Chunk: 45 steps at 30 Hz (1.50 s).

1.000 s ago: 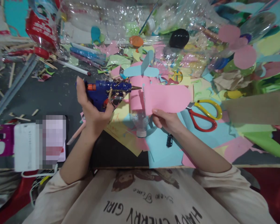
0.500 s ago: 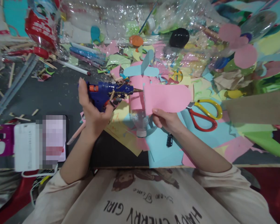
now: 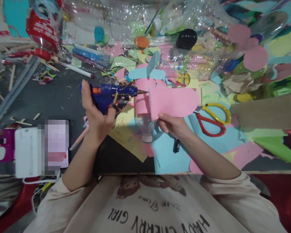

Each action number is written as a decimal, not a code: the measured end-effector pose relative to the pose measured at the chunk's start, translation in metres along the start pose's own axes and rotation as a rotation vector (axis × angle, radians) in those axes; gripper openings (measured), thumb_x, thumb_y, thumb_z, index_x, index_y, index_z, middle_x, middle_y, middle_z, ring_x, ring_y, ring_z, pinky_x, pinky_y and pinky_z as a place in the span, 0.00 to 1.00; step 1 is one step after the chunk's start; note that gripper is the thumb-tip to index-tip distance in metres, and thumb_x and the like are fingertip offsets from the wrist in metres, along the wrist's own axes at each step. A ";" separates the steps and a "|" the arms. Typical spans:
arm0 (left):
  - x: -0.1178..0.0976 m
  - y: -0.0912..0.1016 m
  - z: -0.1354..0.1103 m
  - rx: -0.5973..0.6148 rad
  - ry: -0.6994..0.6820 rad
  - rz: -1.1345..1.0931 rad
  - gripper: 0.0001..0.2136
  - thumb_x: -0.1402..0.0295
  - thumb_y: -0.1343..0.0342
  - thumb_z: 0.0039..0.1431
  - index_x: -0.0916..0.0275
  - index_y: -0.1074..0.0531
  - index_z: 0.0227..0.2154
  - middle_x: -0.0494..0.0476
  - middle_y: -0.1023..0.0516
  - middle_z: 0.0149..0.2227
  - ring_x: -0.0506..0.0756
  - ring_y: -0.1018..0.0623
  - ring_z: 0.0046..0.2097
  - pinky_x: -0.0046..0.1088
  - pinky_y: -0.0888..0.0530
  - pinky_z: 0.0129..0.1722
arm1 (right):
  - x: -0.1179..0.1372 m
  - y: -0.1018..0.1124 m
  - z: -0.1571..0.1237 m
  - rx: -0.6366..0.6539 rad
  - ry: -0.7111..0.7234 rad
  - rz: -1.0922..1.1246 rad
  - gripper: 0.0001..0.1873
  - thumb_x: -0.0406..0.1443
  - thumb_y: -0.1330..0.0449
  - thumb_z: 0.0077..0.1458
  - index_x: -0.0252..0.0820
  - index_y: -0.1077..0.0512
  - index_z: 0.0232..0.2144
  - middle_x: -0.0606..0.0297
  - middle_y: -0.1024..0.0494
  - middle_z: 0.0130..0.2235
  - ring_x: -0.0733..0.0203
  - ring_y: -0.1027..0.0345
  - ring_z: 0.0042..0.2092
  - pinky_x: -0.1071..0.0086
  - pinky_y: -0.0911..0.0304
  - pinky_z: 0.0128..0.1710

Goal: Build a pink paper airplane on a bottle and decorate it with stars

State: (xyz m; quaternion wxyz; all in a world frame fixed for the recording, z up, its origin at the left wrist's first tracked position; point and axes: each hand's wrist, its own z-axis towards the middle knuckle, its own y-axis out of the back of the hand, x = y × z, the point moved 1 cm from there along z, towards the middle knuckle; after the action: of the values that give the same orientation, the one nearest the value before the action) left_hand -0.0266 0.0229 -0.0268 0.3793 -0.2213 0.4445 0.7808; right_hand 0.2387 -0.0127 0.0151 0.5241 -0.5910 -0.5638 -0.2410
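Left hand (image 3: 97, 118) wrapped around the grip of a blue glue gun (image 3: 102, 102), nozzle (image 3: 142, 92) pointing right; can't tell if the trigger is squeezed. Right hand (image 3: 174, 124) pinching the near edge of a pink paper piece (image 3: 176, 102), thumb on top, rounded end to the right. Nozzle tip is right at the left edge of that piece; can't tell if they touch. Clear bottle (image 3: 143, 121) sits mid-table between the hands, white cap (image 3: 146, 139) on the near end, pink paper wrap (image 3: 141, 102) round its body, light-blue paper blades (image 3: 138, 73) at the far end. Scissors (image 3: 214, 120), yellow and red handles, just right of the pink piece. Black clip (image 3: 176, 145) near the right wrist, on blue paper (image 3: 171, 163). Phone (image 3: 57, 142) at near left. Paper scraps (image 3: 123, 63) and red-labelled bottle (image 3: 43, 32) on the far side.
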 end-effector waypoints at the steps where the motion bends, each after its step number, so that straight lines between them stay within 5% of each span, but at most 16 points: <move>1: -0.001 0.000 0.000 -0.001 0.013 -0.002 0.43 0.63 0.42 0.47 0.55 0.54 0.67 0.53 0.52 0.72 0.64 0.74 0.74 0.48 0.63 0.75 | 0.000 0.000 0.000 0.006 -0.003 0.001 0.32 0.57 0.31 0.44 0.45 0.37 0.08 0.74 0.40 0.08 0.72 0.49 0.13 0.70 0.45 0.18; 6: 0.000 0.001 0.002 0.004 0.062 -0.014 0.43 0.61 0.41 0.46 0.54 0.52 0.66 0.53 0.53 0.72 0.64 0.75 0.73 0.48 0.65 0.75 | 0.000 0.001 -0.001 0.020 -0.015 -0.028 0.32 0.58 0.32 0.45 0.45 0.38 0.08 0.74 0.41 0.08 0.71 0.49 0.13 0.70 0.45 0.17; 14: 0.001 0.000 0.001 0.013 -0.072 -0.061 0.43 0.61 0.43 0.50 0.54 0.58 0.67 0.54 0.57 0.73 0.64 0.77 0.73 0.50 0.66 0.74 | -0.001 0.001 0.000 0.043 -0.001 -0.002 0.29 0.56 0.32 0.46 0.44 0.34 0.12 0.75 0.40 0.08 0.72 0.50 0.12 0.71 0.46 0.16; 22: 0.000 0.000 0.005 -0.018 0.055 -0.014 0.43 0.56 0.42 0.47 0.54 0.54 0.66 0.54 0.54 0.72 0.64 0.76 0.73 0.47 0.64 0.74 | 0.000 0.000 0.000 0.023 -0.006 -0.020 0.29 0.57 0.32 0.44 0.43 0.32 0.10 0.75 0.40 0.08 0.71 0.50 0.14 0.70 0.40 0.21; 28: -0.008 0.002 0.004 -0.016 0.028 0.004 0.42 0.52 0.43 0.50 0.57 0.55 0.65 0.58 0.55 0.72 0.65 0.72 0.74 0.48 0.62 0.74 | -0.002 0.002 -0.001 0.031 -0.008 -0.023 0.27 0.54 0.32 0.47 0.42 0.30 0.11 0.74 0.40 0.08 0.71 0.48 0.14 0.71 0.41 0.21; 35: 0.023 0.025 0.034 -0.225 -0.190 0.083 0.52 0.48 0.39 0.43 0.57 0.63 0.65 0.59 0.69 0.73 0.66 0.72 0.74 0.44 0.64 0.73 | 0.000 0.002 -0.001 0.066 -0.019 0.052 0.26 0.53 0.31 0.46 0.43 0.32 0.12 0.75 0.40 0.08 0.72 0.50 0.13 0.71 0.48 0.16; 38: 0.042 0.046 0.046 -0.146 -0.017 0.188 0.53 0.61 0.38 0.40 0.60 0.64 0.67 0.60 0.65 0.74 0.62 0.66 0.75 0.40 0.64 0.73 | 0.001 0.004 -0.001 0.076 -0.026 0.074 0.27 0.53 0.31 0.46 0.44 0.35 0.12 0.75 0.40 0.08 0.72 0.49 0.13 0.72 0.48 0.16; 40: 0.046 0.058 0.051 -0.062 0.182 0.249 0.54 0.68 0.38 0.36 0.62 0.60 0.68 0.62 0.59 0.74 0.66 0.54 0.75 0.46 0.58 0.73 | 0.001 0.004 -0.001 0.088 -0.026 0.076 0.28 0.53 0.32 0.47 0.44 0.36 0.10 0.74 0.40 0.08 0.72 0.48 0.13 0.72 0.47 0.16; 43: 0.031 0.070 0.054 0.094 0.549 0.365 0.59 0.76 0.38 0.30 0.61 0.59 0.70 0.69 0.38 0.68 0.75 0.31 0.63 0.62 0.42 0.66 | 0.001 0.005 0.000 0.070 -0.026 0.084 0.27 0.51 0.31 0.47 0.44 0.36 0.10 0.74 0.40 0.08 0.72 0.48 0.13 0.72 0.48 0.16; 45: 0.010 0.076 0.056 0.239 0.712 0.457 0.60 0.75 0.34 0.31 0.61 0.58 0.71 0.71 0.32 0.64 0.77 0.28 0.61 0.66 0.38 0.62 | 0.001 0.005 0.000 0.054 -0.022 0.093 0.26 0.49 0.31 0.47 0.44 0.36 0.11 0.74 0.39 0.08 0.72 0.48 0.12 0.72 0.49 0.16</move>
State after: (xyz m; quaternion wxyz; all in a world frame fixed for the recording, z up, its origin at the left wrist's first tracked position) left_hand -0.0933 0.0509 0.0344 0.0428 -0.3270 0.6722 0.6628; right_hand 0.2433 -0.0117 0.0139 0.5443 -0.6049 -0.5478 -0.1943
